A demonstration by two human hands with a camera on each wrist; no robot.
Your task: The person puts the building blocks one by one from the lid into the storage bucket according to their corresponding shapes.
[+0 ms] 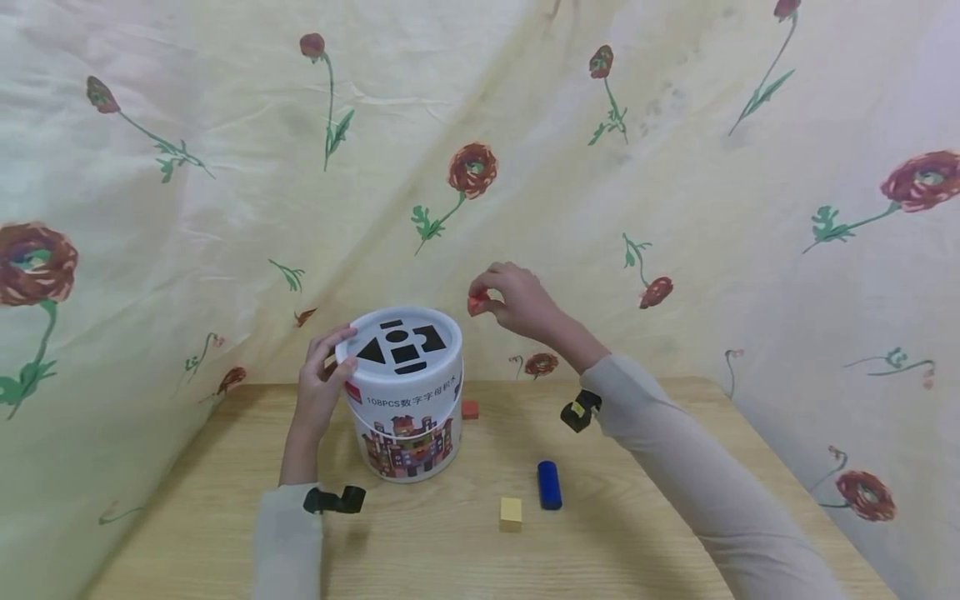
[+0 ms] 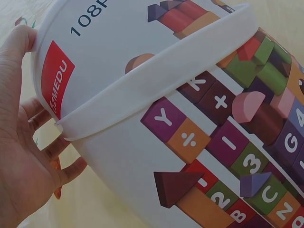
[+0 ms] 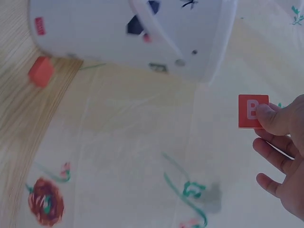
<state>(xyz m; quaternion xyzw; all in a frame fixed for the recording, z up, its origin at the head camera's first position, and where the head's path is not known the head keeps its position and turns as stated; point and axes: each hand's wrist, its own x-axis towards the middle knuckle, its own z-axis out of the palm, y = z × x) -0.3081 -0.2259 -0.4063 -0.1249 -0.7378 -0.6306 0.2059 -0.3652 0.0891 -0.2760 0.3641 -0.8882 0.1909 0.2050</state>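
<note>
A white bucket (image 1: 408,392) stands upright on the table, its lid (image 1: 352,332) cut with several black-looking shaped holes. My left hand (image 1: 318,375) holds the bucket's left side at the lid rim, thumb in front and fingers spread round the edge. Its thumb and fingers also show against the white wall in the left wrist view. To the right of the lid and slightly above it, my right hand (image 1: 517,304) pinches a red block (image 3: 247,111) between thumb and fingers. A letter B marks the block's face in the right wrist view.
Another red block (image 1: 470,410) lies on the table just right of the bucket. Nearer the front are a blue cylinder (image 1: 549,485) and a yellow block (image 1: 511,514). A flowered cloth (image 1: 525,208) hangs behind the wooden table (image 1: 420,550) and at its sides.
</note>
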